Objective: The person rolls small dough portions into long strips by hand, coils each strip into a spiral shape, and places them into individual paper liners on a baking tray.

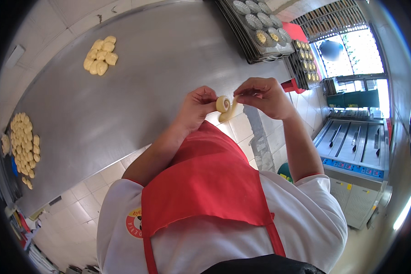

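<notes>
Between my hands, just off the table's front edge, is a strip of pale dough partly wound into a spiral. My left hand [197,108] is closed with its fingertips on the dough coil [223,104]. A loose dough tail [231,114] hangs below the coil, blurred at its end. My right hand [266,98] pinches the upper end of this tail between thumb and fingers. Several fluted metal tins [253,21] stand on the top tray of a stack at the far right; a few near ones hold yellowish dough spirals [273,35].
On the steel table [123,118], a small cluster of dough pieces [100,55] lies far left, a larger one [25,141] near the left end. More filled tins [307,61] stand beyond the tray stack [246,50]. A metal machine [351,141] with dark handles stands at right.
</notes>
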Tool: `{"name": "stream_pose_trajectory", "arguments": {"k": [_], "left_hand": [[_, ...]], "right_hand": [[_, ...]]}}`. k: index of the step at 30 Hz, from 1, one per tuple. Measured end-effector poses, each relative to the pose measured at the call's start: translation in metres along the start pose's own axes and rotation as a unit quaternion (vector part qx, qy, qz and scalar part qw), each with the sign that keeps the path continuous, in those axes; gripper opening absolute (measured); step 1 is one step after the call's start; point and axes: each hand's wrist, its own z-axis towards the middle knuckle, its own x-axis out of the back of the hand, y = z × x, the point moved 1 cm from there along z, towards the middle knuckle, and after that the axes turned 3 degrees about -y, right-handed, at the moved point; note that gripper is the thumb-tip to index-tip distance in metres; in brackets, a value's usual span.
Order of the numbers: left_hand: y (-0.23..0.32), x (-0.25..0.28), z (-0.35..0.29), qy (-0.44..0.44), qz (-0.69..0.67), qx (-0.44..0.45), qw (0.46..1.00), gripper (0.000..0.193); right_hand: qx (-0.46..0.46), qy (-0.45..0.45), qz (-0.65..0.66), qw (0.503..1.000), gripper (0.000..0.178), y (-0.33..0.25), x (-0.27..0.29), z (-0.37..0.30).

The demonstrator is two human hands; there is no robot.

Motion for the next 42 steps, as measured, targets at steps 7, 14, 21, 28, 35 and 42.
{"name": "stream_pose_trajectory", "arguments": {"k": [7,14,21,28,35,42], "left_hand": [[0.021,-0.022,0.042,0.026,-0.019,0.103,0.994,0.014],[0.031,-0.039,0.143,0.109,0.077,0.122,0.984,0.03],[0.1,-0.005,0.258,0.256,0.234,-0.058,0.936,0.05],[0.145,0.228,0.081,0.533,0.746,-0.028,0.398,0.054],[0.174,0.271,0.031,0.619,0.711,0.04,0.332,0.047],[0.201,0.161,0.018,0.443,0.722,-0.049,0.529,0.033]], "right_hand": [[-0.101,0.125,0.088,0.983,0.029,0.056,0.007,0.025],[-0.128,0.139,0.321,0.928,0.042,0.109,0.043,0.06],[0.019,0.344,0.417,0.841,0.05,0.172,0.238,0.177],[-0.22,0.357,-0.406,0.812,0.052,0.292,0.346,0.222],[-0.046,0.521,-0.171,0.835,0.029,0.227,0.285,0.164],[0.023,0.285,-0.022,0.958,0.024,0.152,0.081,0.144]]}}
